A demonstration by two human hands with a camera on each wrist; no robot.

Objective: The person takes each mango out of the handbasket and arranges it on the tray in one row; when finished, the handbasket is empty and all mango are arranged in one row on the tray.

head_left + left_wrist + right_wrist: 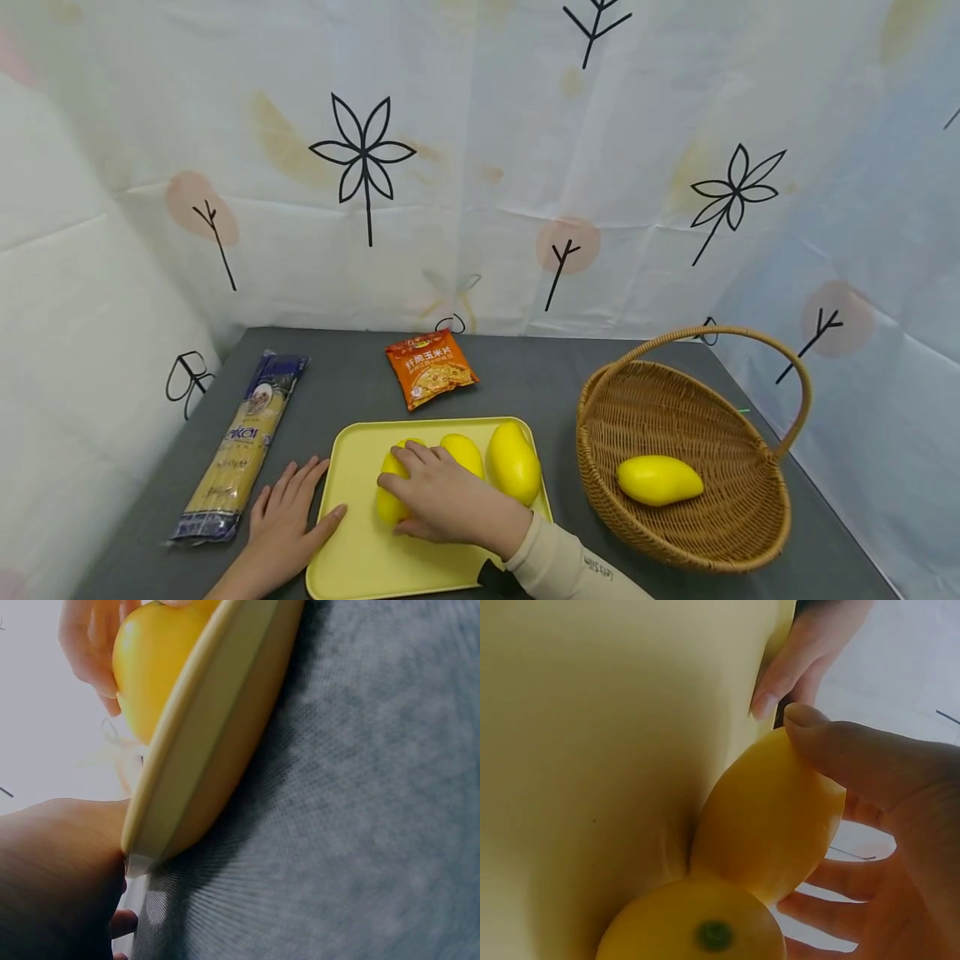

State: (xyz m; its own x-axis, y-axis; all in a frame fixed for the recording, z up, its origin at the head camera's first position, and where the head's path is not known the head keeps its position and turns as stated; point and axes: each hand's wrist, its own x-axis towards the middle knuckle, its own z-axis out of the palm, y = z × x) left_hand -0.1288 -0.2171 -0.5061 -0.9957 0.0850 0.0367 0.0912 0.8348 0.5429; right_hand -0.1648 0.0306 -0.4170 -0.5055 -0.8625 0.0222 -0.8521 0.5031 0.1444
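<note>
Three yellow mangoes lie on a pale yellow tray. My right hand [450, 496] reaches over the tray and grips the leftmost mango [390, 502], thumb on one side and fingers round the other. In the right wrist view, the held mango [769, 817] is beside another mango [694, 922] that shows a green stem spot. The middle mango [462, 452] is partly hidden behind my right hand, and the third mango [513, 462] sits at the tray's right side. My left hand [281, 529] has its fingers spread, thumb on the left rim of the tray [352, 575].
At the right stands a wicker basket [720, 533] with a tall handle and one mango [660, 481] inside. An orange snack packet [432, 367] lies behind the tray. A long pack of pasta [240, 450] lies at the left, close to my left hand.
</note>
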